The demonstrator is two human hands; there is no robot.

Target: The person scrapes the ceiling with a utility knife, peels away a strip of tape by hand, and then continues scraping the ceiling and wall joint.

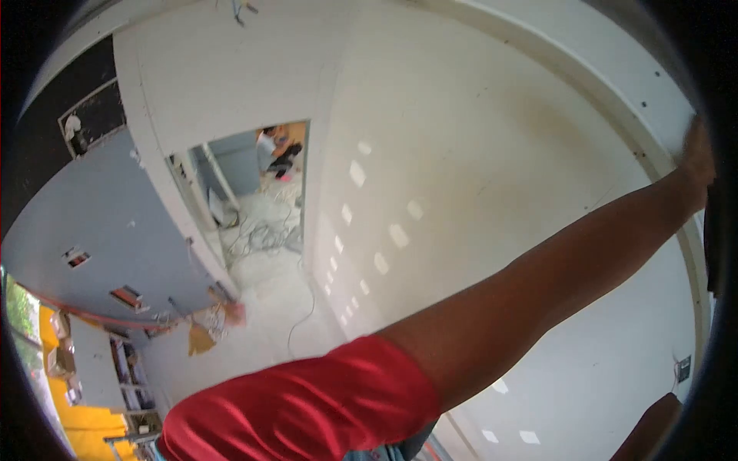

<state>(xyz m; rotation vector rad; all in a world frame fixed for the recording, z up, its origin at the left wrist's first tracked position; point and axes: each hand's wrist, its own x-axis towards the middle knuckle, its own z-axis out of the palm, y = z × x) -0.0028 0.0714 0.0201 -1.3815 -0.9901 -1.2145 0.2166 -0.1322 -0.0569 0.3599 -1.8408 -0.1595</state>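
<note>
My left arm, in a red sleeve (307, 399), stretches across the view to the right edge. There my left hand (698, 157) is raised by the pale curved border (642, 150) of the white wall panel (492, 177). The hand is blurred and cut off by the lens edge, so its fingers and anything in them are hidden. Just below it, a dark upright shape (713, 238) shows at the rim; what it is I cannot make out. Only a piece of my right arm (649, 430) appears at the lower right, with the hand out of view.
Through a doorway opening (306, 192), a person (277, 154) crouches on the far floor near tangled cables (265, 237). A grey wall (84, 223) with cut-outs stands left. Debris (202, 338) lies at its foot. A black socket box (683, 369) sits at the right; wires (240, 11) hang above.
</note>
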